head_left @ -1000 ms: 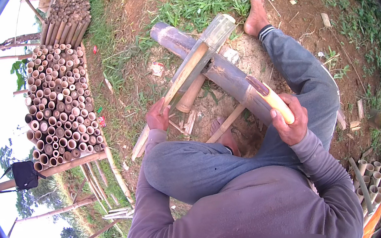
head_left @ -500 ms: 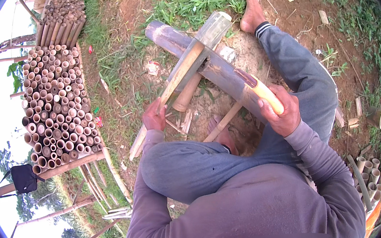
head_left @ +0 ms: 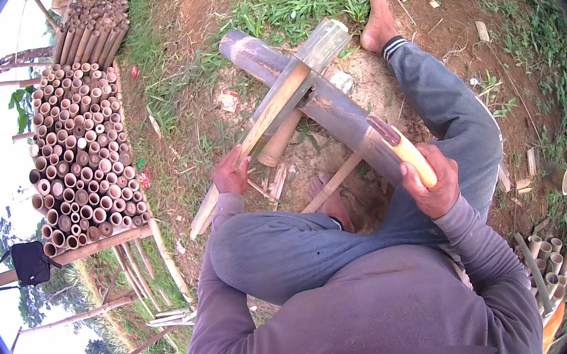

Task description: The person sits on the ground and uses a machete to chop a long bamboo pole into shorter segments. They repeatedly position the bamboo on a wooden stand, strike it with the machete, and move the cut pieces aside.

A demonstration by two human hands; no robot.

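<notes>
My left hand [head_left: 230,172] is closed round a bamboo pole [head_left: 275,111] with a pale peeled strip along it. The pole slants up to the right and lies across a thick dark bamboo log [head_left: 335,111]. In my right hand [head_left: 438,180] is a hand saw [head_left: 412,155], gripped by its yellow wooden handle, near my bent right knee. A thin dark line runs from the handle's direction across the pole's upper part; it looks like the blade, seen edge-on. A shorter bamboo piece [head_left: 280,139] props beneath the crossing.
A tall stack of cut bamboo tubes [head_left: 82,158] stands at the left on a bamboo rack, where a black bag [head_left: 31,263] hangs. More tubes [head_left: 555,261] stand at lower right. A thin stick [head_left: 333,184] lies near my foot; wood chips and grass cover the ground.
My right hand has drawn the saw handle a little back toward me and to the right. My left hand keeps its hold on the pole.
</notes>
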